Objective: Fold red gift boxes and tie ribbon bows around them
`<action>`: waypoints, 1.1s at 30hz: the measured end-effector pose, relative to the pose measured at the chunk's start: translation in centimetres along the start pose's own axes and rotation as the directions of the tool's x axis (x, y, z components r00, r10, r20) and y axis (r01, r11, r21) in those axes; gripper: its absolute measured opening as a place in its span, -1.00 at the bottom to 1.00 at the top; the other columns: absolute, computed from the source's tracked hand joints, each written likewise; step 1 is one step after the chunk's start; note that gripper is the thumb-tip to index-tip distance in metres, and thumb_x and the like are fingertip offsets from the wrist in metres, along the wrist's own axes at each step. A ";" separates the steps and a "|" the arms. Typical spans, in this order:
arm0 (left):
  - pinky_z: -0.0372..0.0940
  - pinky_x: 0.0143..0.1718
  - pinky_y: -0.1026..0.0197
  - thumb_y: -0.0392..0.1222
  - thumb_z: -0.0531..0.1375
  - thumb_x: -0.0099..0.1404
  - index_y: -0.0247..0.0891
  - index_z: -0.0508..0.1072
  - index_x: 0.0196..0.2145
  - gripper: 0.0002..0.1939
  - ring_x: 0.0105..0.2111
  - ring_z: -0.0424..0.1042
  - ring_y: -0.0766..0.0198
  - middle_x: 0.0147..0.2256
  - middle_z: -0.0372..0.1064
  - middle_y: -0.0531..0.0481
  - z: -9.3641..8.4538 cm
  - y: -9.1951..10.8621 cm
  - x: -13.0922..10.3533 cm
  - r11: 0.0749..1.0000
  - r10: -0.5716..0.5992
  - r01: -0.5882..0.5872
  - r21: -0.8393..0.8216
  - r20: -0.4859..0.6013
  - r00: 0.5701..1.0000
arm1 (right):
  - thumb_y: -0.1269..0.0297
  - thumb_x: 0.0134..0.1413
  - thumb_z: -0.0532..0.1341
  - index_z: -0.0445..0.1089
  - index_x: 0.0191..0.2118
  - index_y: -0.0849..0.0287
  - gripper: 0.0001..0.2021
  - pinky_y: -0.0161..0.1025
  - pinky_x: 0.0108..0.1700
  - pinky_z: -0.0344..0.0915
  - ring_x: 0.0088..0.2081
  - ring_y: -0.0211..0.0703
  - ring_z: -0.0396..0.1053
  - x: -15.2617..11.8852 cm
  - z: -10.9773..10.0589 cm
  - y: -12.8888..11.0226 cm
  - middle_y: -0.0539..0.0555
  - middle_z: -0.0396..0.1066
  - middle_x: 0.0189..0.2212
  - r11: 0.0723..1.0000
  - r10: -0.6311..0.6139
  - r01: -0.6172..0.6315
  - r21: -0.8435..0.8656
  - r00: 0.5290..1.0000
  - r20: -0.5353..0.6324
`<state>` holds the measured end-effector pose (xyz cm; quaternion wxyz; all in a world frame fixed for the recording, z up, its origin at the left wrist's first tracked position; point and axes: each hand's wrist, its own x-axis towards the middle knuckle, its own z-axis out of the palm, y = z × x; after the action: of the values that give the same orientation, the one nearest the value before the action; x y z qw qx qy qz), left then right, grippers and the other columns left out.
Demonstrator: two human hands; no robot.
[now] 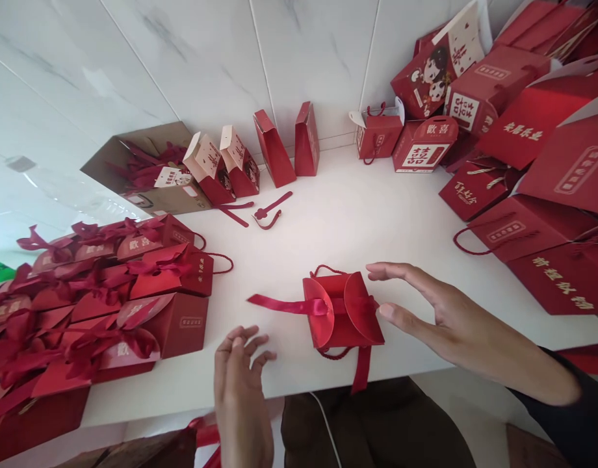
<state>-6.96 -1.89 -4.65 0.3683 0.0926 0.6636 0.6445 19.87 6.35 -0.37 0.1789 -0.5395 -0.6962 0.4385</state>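
Head camera shows your right hand [445, 318] spread open, fingertips just beside the small red gift box [342, 312] near the front edge of the white table [357, 214]. Its ribbon [284, 304] trails left. Your left hand [240, 383] hovers loosely open nearby, holding nothing. Finished boxes [108, 299] pile at left.

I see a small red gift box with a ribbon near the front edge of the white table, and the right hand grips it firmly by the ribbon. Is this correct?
Not quite. The small red gift box with its ribbon does sit near the front edge of the white table, but the right hand is open beside it, fingers spread, gripping nothing. The head view shows this.
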 end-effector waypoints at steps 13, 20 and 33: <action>0.21 0.29 -0.02 0.19 0.22 0.39 -0.01 0.57 0.08 -0.58 0.29 0.30 0.00 0.20 0.43 -0.06 5.7 1.8 -4.3 0.938 0.141 -0.245 0.244 0.376 0.916 | -0.10 0.31 0.19 0.50 -0.19 0.00 -0.70 -0.14 -0.29 0.40 -0.24 -0.01 0.47 0.4 -0.3 -0.6 0.05 0.53 -0.22 0.995 -0.046 0.040 0.092 0.997 0.058; 0.41 -0.19 0.22 0.06 0.24 0.42 -0.16 0.55 -0.28 -0.75 -0.20 0.52 0.21 -0.24 0.57 -0.01 6.9 2.8 -4.0 0.939 0.260 -0.326 0.105 0.404 0.877 | -0.03 0.33 0.22 0.42 -0.25 0.03 -0.74 -0.27 -0.40 0.07 -0.44 -0.24 0.13 0.6 -0.8 -2.8 -0.10 0.25 -0.45 0.976 -0.030 0.006 0.220 0.994 0.109; 0.40 -0.24 0.22 0.02 0.20 0.45 -0.17 0.45 -0.22 -0.79 -0.22 0.54 0.20 -0.26 0.58 -0.01 7.3 3.2 -4.9 0.954 0.231 -0.291 0.072 0.441 0.867 | 0.12 0.34 0.27 0.38 -0.34 0.10 -0.77 -0.30 -0.44 0.02 -0.47 -0.30 0.04 2.0 -1.2 -4.5 -0.14 0.17 -0.50 0.920 -0.099 0.002 0.391 0.969 0.227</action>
<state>-0.14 1.38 0.88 0.4069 0.3454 0.5902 0.6057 17.34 8.56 3.48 0.2070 -0.4174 -0.6260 0.6253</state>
